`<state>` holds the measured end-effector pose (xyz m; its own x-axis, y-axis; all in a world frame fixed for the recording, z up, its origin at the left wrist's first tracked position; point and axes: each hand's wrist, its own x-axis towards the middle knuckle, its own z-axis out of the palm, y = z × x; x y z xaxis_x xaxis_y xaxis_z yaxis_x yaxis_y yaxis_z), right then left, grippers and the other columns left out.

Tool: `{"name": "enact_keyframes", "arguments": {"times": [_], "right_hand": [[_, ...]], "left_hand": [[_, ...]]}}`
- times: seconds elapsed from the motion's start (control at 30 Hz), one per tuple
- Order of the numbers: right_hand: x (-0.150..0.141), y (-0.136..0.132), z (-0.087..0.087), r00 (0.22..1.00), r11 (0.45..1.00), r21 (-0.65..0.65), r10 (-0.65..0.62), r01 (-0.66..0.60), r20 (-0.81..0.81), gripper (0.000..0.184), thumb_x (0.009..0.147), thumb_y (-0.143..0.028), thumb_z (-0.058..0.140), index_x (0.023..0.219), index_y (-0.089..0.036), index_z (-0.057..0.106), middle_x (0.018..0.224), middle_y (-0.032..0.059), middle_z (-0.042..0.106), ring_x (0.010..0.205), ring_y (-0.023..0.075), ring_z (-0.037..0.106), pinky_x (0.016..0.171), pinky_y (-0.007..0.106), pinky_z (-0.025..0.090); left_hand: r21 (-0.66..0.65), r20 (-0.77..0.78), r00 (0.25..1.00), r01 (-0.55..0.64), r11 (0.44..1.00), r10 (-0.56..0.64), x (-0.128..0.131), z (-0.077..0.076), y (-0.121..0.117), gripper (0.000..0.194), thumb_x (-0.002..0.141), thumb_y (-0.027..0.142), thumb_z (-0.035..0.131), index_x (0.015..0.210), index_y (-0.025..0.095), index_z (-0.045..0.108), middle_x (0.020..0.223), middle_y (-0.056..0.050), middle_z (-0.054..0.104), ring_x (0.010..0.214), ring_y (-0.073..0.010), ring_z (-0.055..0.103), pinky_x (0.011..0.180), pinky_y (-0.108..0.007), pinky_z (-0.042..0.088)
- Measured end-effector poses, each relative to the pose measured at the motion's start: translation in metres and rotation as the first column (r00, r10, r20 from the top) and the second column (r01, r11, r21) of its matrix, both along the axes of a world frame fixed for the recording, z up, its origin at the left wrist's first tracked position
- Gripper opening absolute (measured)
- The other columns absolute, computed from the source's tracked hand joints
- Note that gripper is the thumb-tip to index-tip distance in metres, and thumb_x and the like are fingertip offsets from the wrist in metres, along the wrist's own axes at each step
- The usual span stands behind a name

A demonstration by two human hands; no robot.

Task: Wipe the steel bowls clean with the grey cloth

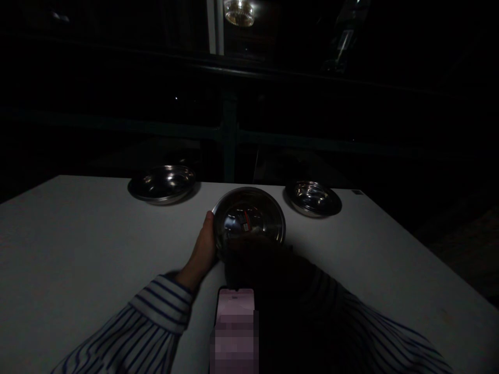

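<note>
Here, clasping the metal bowl (pixel 265 210) with the left hand (pixel 205 241); unable to tell the grip of the shadowed right hand (pixel 259 257) or read the bowl's partly red sticker (pixel 246 222).

Dim all over, sinking to near-black along the far side and off to the right. Just a small warm glow from the chandelier (pixel 239 14) at the far end. Dull grey across the white table (pixel 109 234). Hard little glints in the left bowl (pixel 160 184) and right bowl (pixel 314 199), streaky reflections inside the middle bowl (pixel 249 210). Deep shadow over the right hand (pixel 257 259), outlines swallowed; faint light on the left hand (pixel 203 241). Nearest, pinkish glow from the phone (pixel 236 304), coarse mosaic over its lower part. Soft detail in the dark, wide-angle stretch toward the near edges.
</note>
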<state>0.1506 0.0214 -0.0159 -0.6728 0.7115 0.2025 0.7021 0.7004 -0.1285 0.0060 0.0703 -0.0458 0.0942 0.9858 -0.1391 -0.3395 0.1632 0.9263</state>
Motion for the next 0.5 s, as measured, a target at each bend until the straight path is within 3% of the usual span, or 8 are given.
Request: {"name": "enact_keyframes", "arguments": {"times": [0.1,0.2,0.37,0.5], "right_hand": [[0.008,-0.006,-0.004,0.999,0.997,0.076,0.002,-0.004,0.033,0.029,0.089,-0.029,0.046,0.11,-0.013,0.058,0.108,0.0145,0.064,0.097,0.0266,0.06,0.078,0.044,0.049],[0.005,-0.005,-0.011,1.0,0.99,0.136,0.026,-0.025,-0.004,0.032,0.089,-0.027,0.046,0.116,-0.01,0.052,0.114,0.0152,0.061,0.104,0.0246,0.057,0.084,0.04,0.048],[-0.008,0.0,-0.016,1.0,0.993,0.121,-0.005,0.007,-0.011,0.027,0.09,-0.023,0.043,0.111,-0.01,0.054,0.11,0.0141,0.062,0.097,0.0222,0.058,0.08,0.037,0.05],[0.006,-0.006,-0.011,1.0,0.99,0.144,-0.012,0.009,0.017,0.028,0.09,-0.026,0.042,0.112,-0.014,0.054,0.105,0.0133,0.064,0.093,0.0251,0.061,0.076,0.042,0.05]], "left_hand": [[0.04,-0.009,0.998,-0.065,0.997,0.065,0.0,-0.001,0.0,0.063,0.067,0.071,0.048,0.087,0.016,0.068,0.078,-0.006,0.072,0.091,-0.0256,0.064,0.09,-0.037,0.044],[0.028,-0.025,0.999,-0.045,0.999,0.046,0.001,0.002,-0.003,0.063,0.068,0.071,0.046,0.084,0.015,0.069,0.077,-0.007,0.072,0.093,-0.0259,0.064,0.091,-0.037,0.043],[-0.002,-0.014,1.0,-0.005,1.0,0.005,0.002,0.006,-0.006,0.065,0.071,0.071,0.042,0.085,0.014,0.07,0.077,-0.008,0.073,0.093,-0.0261,0.064,0.092,-0.037,0.042],[-0.01,-0.011,0.998,-0.063,0.998,0.063,0.002,0.0,-0.002,0.064,0.07,0.07,0.045,0.091,0.014,0.069,0.077,-0.007,0.072,0.091,-0.0261,0.064,0.092,-0.039,0.042]]}}
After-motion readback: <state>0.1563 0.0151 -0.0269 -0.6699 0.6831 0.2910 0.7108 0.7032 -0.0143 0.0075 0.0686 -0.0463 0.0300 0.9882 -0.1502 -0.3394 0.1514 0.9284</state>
